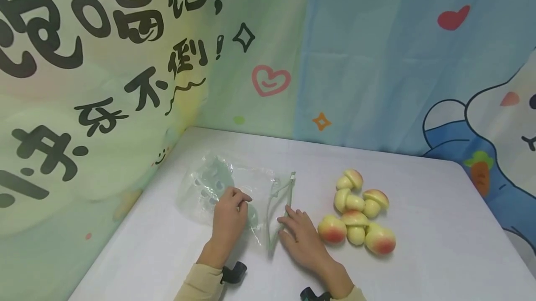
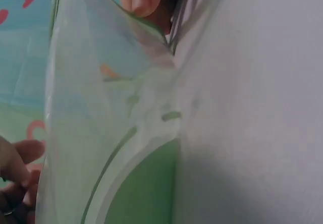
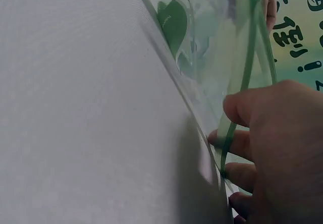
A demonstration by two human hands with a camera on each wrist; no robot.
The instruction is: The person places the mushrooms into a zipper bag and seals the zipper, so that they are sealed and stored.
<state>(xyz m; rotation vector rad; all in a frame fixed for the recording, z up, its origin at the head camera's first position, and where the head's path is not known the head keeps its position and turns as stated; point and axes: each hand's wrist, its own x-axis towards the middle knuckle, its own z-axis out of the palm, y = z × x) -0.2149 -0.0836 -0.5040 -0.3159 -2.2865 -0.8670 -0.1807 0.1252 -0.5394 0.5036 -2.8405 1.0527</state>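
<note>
A clear plastic zip bag (image 1: 255, 177) with a green print and green-edged mouth lies on the white table. My right hand (image 1: 304, 240) is at the bag's mouth on its right side. In the right wrist view, the right thumb (image 3: 239, 110) and fingers pinch the green edge strip (image 3: 247, 67), and the film stands up from the table. Over the bag's middle is my left hand (image 1: 230, 212), with its fingers loosely bent. The left wrist view has those left fingers (image 2: 28, 153) beside the raised film, with no bag seen between them.
Several pale yellow, red-blushed mushroom-shaped pieces (image 1: 356, 217) lie grouped to the right of my right hand. A printed cloth (image 1: 356, 59) hangs behind and along the left of the white table (image 1: 435, 226). Black wrist cameras (image 1: 234, 273) sit on both wrists.
</note>
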